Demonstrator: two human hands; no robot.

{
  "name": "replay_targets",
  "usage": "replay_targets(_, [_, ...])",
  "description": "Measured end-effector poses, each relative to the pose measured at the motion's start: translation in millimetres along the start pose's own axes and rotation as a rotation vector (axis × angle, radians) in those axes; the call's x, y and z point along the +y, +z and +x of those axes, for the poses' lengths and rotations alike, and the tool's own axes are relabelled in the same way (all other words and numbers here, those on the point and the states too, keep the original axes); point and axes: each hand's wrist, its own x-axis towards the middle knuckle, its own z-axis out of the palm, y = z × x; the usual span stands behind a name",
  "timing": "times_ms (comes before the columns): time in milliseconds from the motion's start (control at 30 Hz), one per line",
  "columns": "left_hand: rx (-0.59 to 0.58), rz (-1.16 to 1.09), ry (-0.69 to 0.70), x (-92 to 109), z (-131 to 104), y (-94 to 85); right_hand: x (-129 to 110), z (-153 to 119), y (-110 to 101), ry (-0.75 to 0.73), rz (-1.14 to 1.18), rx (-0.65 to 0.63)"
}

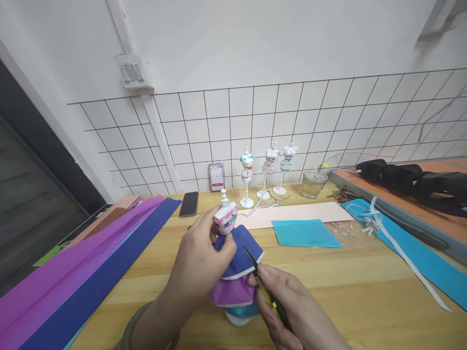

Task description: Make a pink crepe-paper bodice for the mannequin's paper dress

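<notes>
My left hand (204, 253) is closed around the waist of a small white dress-form mannequin (225, 216), its bust patterned in pink and blue. A layered paper skirt in dark blue (239, 253), purple (233, 291) and light blue (242, 311) hangs below, with white edging along the upper tiers. In my right hand (284, 301) is a pair of fine-pointed black and yellow tweezers (268, 294). Their dark tip lies over the dark blue layer near its right edge. My right fingertips are close to the skirt's side. The mannequin's stand is mostly hidden under the skirt.
Three more mannequins (246, 170) stand at the back beside a glass (314, 183). Two phones (188, 204) are left of them. Coloured paper strips (109, 262) lie left; a light blue sheet (304, 233), small beads (343, 229) and white ribbon (404, 260) lie right.
</notes>
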Motion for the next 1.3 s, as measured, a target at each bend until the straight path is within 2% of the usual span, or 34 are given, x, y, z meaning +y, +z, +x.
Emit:
replay_targets(667, [-0.009,0.015,-0.005,2.8,-2.4,-0.9,-8.2,-2.0,12.6,-0.027,-0.022,-0.027])
replay_targets(967, [-0.001,0.006,-0.008,2.1,-2.8,-0.7,-7.0,2.0,12.4,-0.07,0.034,-0.02])
replay_targets(1300, [0.016,-0.002,0.012,0.4,-1.1,-0.2,-5.3,-0.9,8.1,-0.068,-0.017,-0.005])
